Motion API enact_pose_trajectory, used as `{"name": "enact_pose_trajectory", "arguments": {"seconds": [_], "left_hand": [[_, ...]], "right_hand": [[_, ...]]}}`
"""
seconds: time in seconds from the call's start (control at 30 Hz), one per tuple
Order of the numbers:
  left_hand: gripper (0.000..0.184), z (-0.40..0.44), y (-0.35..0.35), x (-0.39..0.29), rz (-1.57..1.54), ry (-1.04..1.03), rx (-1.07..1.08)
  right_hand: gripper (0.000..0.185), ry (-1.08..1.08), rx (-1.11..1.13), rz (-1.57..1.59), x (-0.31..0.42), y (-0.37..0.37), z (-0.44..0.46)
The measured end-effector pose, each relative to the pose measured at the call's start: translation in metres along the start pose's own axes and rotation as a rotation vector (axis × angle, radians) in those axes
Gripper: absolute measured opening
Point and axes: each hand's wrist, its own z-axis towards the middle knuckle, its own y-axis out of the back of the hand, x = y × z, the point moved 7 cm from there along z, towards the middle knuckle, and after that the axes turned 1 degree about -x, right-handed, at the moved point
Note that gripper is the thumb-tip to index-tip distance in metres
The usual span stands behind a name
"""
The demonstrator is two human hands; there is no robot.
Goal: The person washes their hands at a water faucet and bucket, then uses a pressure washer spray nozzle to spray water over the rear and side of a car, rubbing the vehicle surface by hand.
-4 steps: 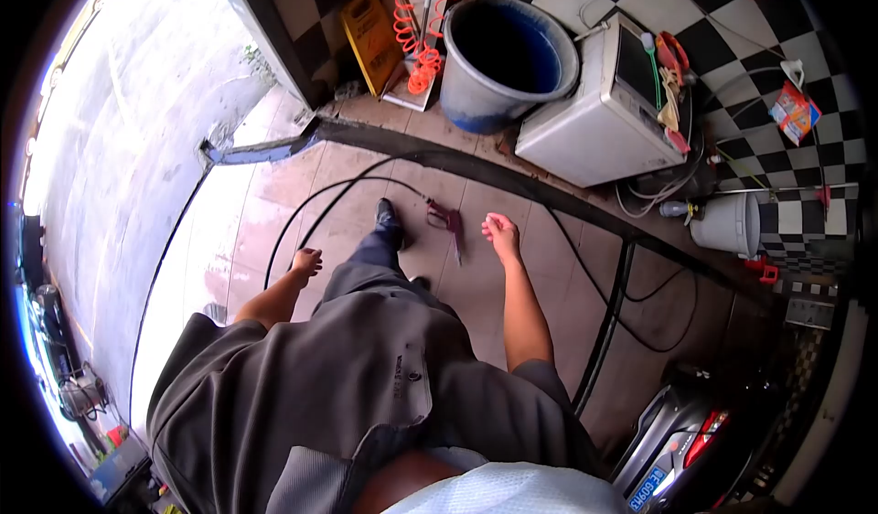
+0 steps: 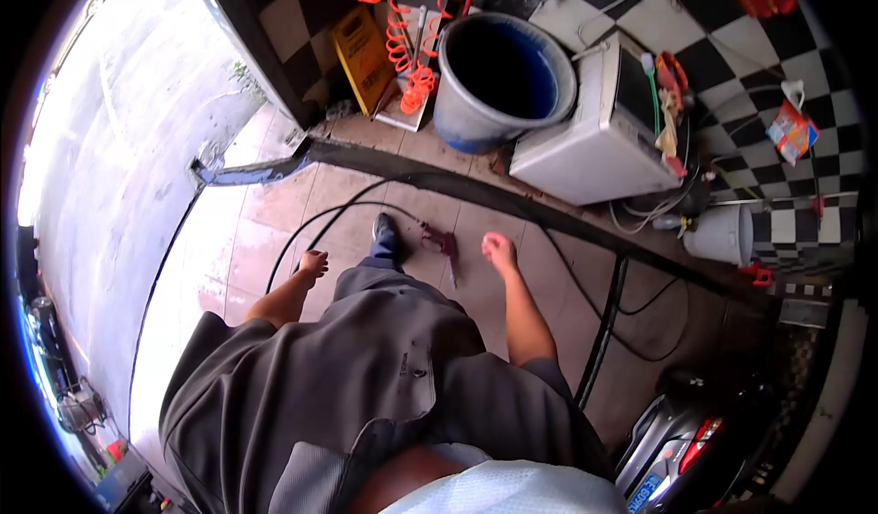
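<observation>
My left hand (image 2: 314, 263) hangs at my left side, its fingers curled in, with nothing seen in it. On the other side my right hand (image 2: 499, 251) is held forward over the floor, slightly blurred, fingers half bent and a little apart, holding nothing I can see. Between them a dark red spray gun (image 2: 440, 241) lies on the tiles, nearer the right hand but not touched by it. A black hose (image 2: 315, 214) runs from the gun in a loop past my left hand. My shoe (image 2: 385, 232) stands just left of the gun.
A dark raised strip (image 2: 412, 168) crosses the floor ahead. Beyond it stand a large grey bucket (image 2: 476, 134), a white washing machine (image 2: 585, 162), a yellow sign (image 2: 363, 57) and coiled orange hoses (image 2: 418, 90). At right are a smaller bucket (image 2: 727, 235) and a car (image 2: 672, 445).
The view has shifted slightly, so the buckets and wall sit lower. The spray gun appears a little further left and lower. Both hands stay apart from it.
</observation>
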Motion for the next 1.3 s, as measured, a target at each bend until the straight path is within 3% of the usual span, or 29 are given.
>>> {"name": "enact_pose_trajectory", "arguments": {"seconds": [0.07, 0.17, 0.3, 0.43, 0.57, 0.7, 0.77, 0.83, 0.87, 0.93, 0.97, 1.03, 1.07, 1.17, 1.3], "left_hand": [[0.027, 0.015, -0.091, -0.015, -0.092, -0.002, 0.107], [0.027, 0.056, -0.095, -0.081, -0.199, -0.141, 0.22], [0.03, 0.082, -0.078, -0.162, -0.009, -0.18, 0.28], [0.03, 0.082, -0.088, -0.24, -0.067, -0.218, 0.305], [0.032, 0.085, -0.133, -0.314, -0.167, -0.266, 0.369], [0.036, 0.09, -0.217, -0.425, -0.303, -0.375, 0.452], [0.037, 0.085, -0.259, -0.478, -0.314, -0.38, 0.458], [0.037, 0.088, -0.311, -0.544, -0.291, -0.323, 0.516], [0.035, 0.097, -0.337, -0.575, -0.215, -0.389, 0.498], [0.033, 0.123, -0.396, -0.633, -0.267, -0.342, 0.554], [0.031, 0.142, -0.428, -0.659, -0.399, -0.223, 0.619], [0.027, 0.177, -0.504, -0.736, -0.534, -0.194, 0.657], [0.026, 0.199, -0.527, -0.764, -0.602, -0.166, 0.577], [0.029, 0.271, -0.602, -0.831, -0.766, -0.108, 0.528], [0.017, 0.34, -0.665, -0.876, -0.88, -0.049, 0.52]], "right_hand": [[0.018, -0.284, -0.172, -0.062, -0.027, 0.092, -0.022], [0.018, -0.323, -0.275, -0.146, 0.002, 0.13, 0.018], [0.018, -0.139, -0.385, -0.067, 0.058, 0.158, 0.128], [0.025, 0.301, -0.553, -0.592, 0.164, 0.18, 0.259], [0.036, 0.214, -0.435, -0.428, 0.263, 0.188, 0.387], [0.044, 0.403, -0.57, -0.76, 0.389, 0.218, 0.523], [0.049, 0.417, -0.723, -0.644, 0.407, 0.235, 0.595], [0.059, 0.384, -0.589, -0.629, 0.471, 0.236, 0.604], [0.06, 0.279, -0.623, -0.709, 0.455, 0.24, 0.643], [0.055, 0.454, -0.466, -0.788, 0.444, 0.239, 0.686], [0.052, 0.534, -0.38, -0.829, 0.438, 0.239, 0.697], [0.044, 0.695, -0.225, -0.773, 0.466, 0.278, 0.683], [0.043, 0.777, -0.113, -0.783, 0.463, 0.282, 0.686], [0.055, 0.997, 0.096, -0.777, 0.471, 0.296, 0.676], [0.053, 0.975, 0.045, -0.537, 0.461, 0.308, 0.673]]}}
